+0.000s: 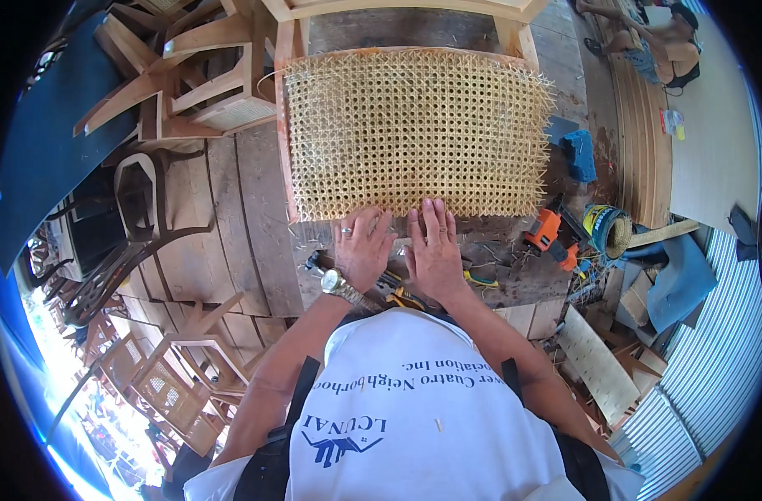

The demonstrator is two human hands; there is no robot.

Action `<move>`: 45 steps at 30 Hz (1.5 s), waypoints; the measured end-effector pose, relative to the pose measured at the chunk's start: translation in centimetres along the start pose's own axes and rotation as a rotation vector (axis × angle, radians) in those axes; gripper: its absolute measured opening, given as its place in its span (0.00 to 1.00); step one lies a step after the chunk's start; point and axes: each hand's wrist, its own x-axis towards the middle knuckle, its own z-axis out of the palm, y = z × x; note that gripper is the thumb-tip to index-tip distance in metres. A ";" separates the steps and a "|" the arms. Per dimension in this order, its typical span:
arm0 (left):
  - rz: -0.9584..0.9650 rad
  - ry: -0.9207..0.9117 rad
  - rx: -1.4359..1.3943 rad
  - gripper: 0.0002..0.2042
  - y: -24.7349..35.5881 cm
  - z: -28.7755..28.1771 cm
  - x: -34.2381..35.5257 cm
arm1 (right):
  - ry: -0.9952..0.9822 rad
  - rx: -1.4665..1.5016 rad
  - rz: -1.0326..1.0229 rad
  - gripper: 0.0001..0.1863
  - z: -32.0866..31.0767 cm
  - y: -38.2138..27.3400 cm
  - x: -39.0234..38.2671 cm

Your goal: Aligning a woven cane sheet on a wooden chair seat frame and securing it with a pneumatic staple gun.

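Note:
A sheet of woven cane webbing point(419, 129) lies over a wooden chair seat frame point(284, 159), its cut strands sticking out along the edges. My left hand point(364, 248), below a metal wristwatch point(339, 285), rests its fingers at the near edge of the webbing. Beside it, my right hand point(435, 250) lies flat with fingers stretched onto the same edge. Neither hand grasps anything. Close to my left wrist is a hammer point(317, 260). Yellow-and-black handled pliers point(408, 297) lie between my forearms, and another yellow-handled tool point(481, 282) is by my right wrist.
An orange power tool point(552, 235) and an open can point(602, 230) stand on the right, near a blue block point(579, 156). Wooden chair frames point(201, 79) are piled at left. A person point(669, 46) sits at the far right beside stacked boards point(642, 138).

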 end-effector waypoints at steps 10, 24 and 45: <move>-0.047 -0.002 0.043 0.19 1.0 0.8 0.5 | 0.020 0.003 -0.044 0.39 -0.2 -0.3 0.0; -0.044 0.012 0.074 0.21 1.6 2.6 -0.1 | 0.020 0.052 -0.024 0.43 -0.9 -0.7 0.5; -0.022 0.097 0.125 0.10 0.8 2.4 0.9 | 0.019 0.014 0.009 0.39 -0.1 -0.8 0.2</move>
